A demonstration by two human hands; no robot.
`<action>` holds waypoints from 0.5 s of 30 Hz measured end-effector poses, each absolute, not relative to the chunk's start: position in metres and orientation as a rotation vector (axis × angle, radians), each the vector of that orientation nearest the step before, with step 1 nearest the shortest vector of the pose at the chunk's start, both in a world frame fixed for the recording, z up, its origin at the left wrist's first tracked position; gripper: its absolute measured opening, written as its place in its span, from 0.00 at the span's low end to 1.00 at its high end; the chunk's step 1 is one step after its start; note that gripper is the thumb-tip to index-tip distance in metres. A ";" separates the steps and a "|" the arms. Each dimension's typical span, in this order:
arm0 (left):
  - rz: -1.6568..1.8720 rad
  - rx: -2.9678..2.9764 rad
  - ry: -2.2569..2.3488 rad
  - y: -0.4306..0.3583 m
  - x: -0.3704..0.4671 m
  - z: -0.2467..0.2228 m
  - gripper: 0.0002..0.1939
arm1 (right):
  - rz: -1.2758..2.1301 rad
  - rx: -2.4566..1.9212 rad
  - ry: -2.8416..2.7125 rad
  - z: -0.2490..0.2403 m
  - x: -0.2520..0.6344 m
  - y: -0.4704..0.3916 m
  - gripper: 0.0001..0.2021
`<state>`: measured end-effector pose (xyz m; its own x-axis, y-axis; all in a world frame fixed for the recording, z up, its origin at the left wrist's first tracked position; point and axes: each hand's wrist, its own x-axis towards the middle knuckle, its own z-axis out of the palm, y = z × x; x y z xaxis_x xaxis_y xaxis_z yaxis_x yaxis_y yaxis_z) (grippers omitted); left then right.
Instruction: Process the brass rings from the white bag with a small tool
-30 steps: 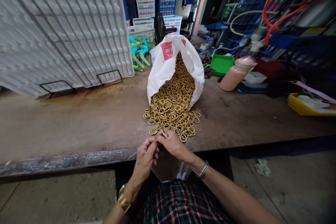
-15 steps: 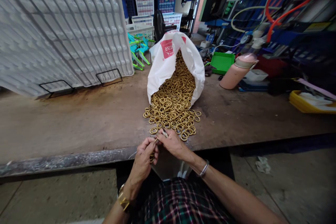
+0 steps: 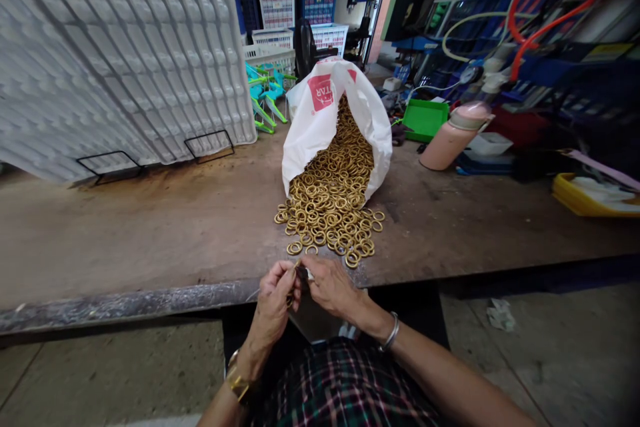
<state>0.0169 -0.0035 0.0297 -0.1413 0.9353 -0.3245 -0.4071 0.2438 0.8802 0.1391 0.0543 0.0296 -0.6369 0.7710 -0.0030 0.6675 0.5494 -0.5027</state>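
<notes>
My left hand (image 3: 275,293) is closed, pinching a gold-coloured metal ring (image 3: 297,265) between thumb and finger. More rings show under its curled fingers. Touching it from the right is my right hand (image 3: 333,285), closed around a small tool (image 3: 309,274) with a pale body and a dark end; the fingers cover most of it, so I cannot tell its exact kind. Just beyond both hands, a heap of gold rings (image 3: 327,213) spills onto the wooden table (image 3: 200,233) from an open white plastic bag (image 3: 310,127) with red print.
White ribbed plastic trays (image 3: 165,47) stand upright at the left, with black wire stands (image 3: 210,147) at their foot. To the right are a green tray (image 3: 425,120), a pink bottle (image 3: 453,140) and a yellow tray (image 3: 580,197). The table's front edge (image 3: 150,307) runs close to my hands.
My right hand has turned and drawn slightly back toward me, so the small tool now points lower beside the ring. A ring at the heap's front edge has come into view. My left hand has barely moved.
</notes>
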 end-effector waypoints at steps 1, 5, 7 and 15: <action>1.293 0.614 1.201 -0.003 0.017 0.029 0.16 | 0.679 -1.226 -2.589 0.030 0.138 0.053 0.13; 1.285 0.673 1.269 -0.004 0.016 0.028 0.16 | 0.650 -1.262 -2.619 0.030 0.136 0.053 0.12; 1.270 0.694 1.290 -0.005 0.016 0.027 0.16 | 0.636 -1.278 -2.622 0.029 0.135 0.053 0.13; 1.230 0.824 1.362 -0.006 0.014 0.027 0.14 | 0.586 -1.384 -2.679 0.029 0.132 0.049 0.12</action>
<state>0.0143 -0.0059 0.0267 -0.1879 0.9486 -0.2547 -0.1571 0.2269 0.9612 0.1319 0.0487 0.0290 -0.5918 0.7984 -0.1109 0.7718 0.5217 -0.3635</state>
